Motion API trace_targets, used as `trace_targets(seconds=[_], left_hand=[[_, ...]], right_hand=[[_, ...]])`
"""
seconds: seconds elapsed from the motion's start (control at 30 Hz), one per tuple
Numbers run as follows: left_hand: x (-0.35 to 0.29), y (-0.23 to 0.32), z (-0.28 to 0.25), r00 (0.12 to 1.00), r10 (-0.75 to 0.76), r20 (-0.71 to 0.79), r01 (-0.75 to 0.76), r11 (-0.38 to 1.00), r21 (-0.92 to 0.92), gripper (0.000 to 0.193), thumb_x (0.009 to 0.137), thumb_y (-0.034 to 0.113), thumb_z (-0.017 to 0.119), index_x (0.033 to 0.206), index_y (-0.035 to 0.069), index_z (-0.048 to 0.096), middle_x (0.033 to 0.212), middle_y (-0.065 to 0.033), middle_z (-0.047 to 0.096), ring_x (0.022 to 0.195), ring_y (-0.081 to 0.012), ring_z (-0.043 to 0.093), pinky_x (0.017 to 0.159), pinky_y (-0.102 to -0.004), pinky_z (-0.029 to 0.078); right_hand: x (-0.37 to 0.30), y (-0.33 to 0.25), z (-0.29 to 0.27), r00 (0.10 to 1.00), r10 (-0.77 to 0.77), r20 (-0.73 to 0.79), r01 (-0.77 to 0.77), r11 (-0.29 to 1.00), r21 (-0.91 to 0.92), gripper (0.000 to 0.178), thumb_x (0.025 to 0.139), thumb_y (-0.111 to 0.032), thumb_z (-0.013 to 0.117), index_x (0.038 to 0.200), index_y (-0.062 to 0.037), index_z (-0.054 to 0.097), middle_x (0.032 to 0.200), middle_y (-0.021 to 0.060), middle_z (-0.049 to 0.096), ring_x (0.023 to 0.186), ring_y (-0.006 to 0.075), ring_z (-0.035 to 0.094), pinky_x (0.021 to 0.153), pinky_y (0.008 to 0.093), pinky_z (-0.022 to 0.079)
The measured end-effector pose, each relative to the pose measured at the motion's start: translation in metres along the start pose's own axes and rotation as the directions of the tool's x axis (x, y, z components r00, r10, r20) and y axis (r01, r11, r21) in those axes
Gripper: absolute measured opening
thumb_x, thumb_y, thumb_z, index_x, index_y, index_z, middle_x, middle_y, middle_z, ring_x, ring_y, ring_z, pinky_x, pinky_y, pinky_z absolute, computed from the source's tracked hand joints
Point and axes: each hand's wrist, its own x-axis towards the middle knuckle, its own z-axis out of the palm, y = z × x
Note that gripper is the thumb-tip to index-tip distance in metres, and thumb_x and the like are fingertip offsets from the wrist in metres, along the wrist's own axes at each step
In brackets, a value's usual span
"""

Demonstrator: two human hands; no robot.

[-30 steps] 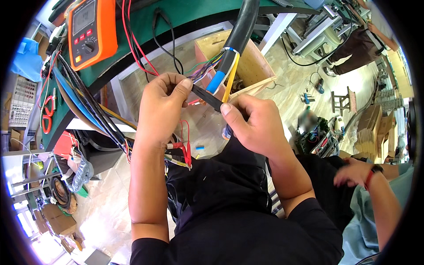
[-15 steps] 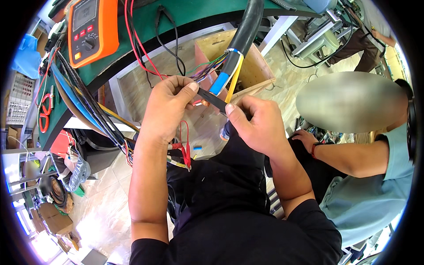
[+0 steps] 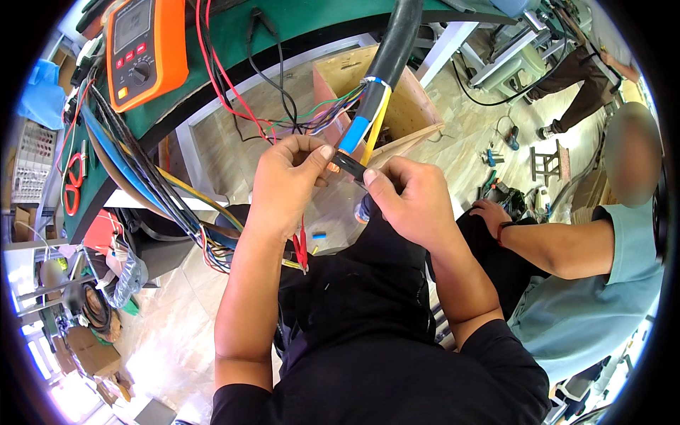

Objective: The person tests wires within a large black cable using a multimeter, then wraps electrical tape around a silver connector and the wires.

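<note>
Head view: left hand (image 3: 287,184) and right hand (image 3: 414,202) pinch black strip (image 3: 348,164); thin, bendy, best gripped at ends.

head cam — looks steeply down | close on hands (image 3: 354,191)

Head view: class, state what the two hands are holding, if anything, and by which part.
Both hold one short strip of black tape: the left hand pinches its upper-left end, the right hand its lower-right end, beside the thick black cable's blue and yellow cores.
</note>
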Motion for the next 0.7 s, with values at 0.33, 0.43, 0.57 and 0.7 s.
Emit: trace_targets(seconds=[0.33,0.43,0.57,0.7], left_hand=[[-0.006,0.004,0.001,0.998,-0.032,0.052,0.028,0.997,0.074,0.027,0.094,0.023,0.059,0.096,-0.003,0.064,0.077,-0.0032,0.06,0.069,-0.01,0.054,0.064,-0.0245,0.043],[-0.009,0.013,0.003,0.996,-0.061,0.067,0.051,0.988,0.146,0.03,0.094,0.026,0.059,0.095,-0.004,0.063,0.077,-0.0034,0.059,0.07,-0.01,0.053,0.065,-0.0249,0.043],[-0.008,0.015,0.005,0.988,-0.062,0.142,0.018,0.955,0.296,0.033,0.093,0.028,0.06,0.094,-0.004,0.063,0.075,-0.0029,0.057,0.069,-0.0103,0.052,0.065,-0.0253,0.042],[-0.011,0.02,0.009,0.99,-0.11,0.094,0.072,0.938,0.339,0.034,0.093,0.029,0.061,0.092,-0.005,0.062,0.073,-0.0023,0.055,0.066,-0.0104,0.05,0.064,-0.0257,0.042]], right_hand=[[0.0,0.007,0.001,0.999,0.039,0.013,-0.04,0.994,0.104,0.036,0.083,-0.033,0.064,0.065,-0.0016,0.063,0.056,0.0154,0.058,0.056,0.0328,0.06,0.054,0.0389,0.046],[0.001,0.011,0.0,0.998,0.063,0.029,-0.065,0.994,0.086,0.037,0.082,-0.034,0.064,0.064,-0.0017,0.061,0.055,0.016,0.056,0.055,0.0334,0.059,0.053,0.04,0.044],[0.004,0.012,-0.003,0.997,0.069,0.022,-0.07,0.995,0.064,0.039,0.081,-0.034,0.064,0.061,-0.0014,0.059,0.055,0.0165,0.055,0.054,0.0344,0.057,0.052,0.0412,0.043],[0.005,0.024,0.004,0.994,0.103,0.037,-0.107,0.984,0.145,0.037,0.082,-0.027,0.065,0.066,0.0057,0.059,0.05,0.0117,0.051,0.046,0.0135,0.046,0.047,0.0317,0.039]])
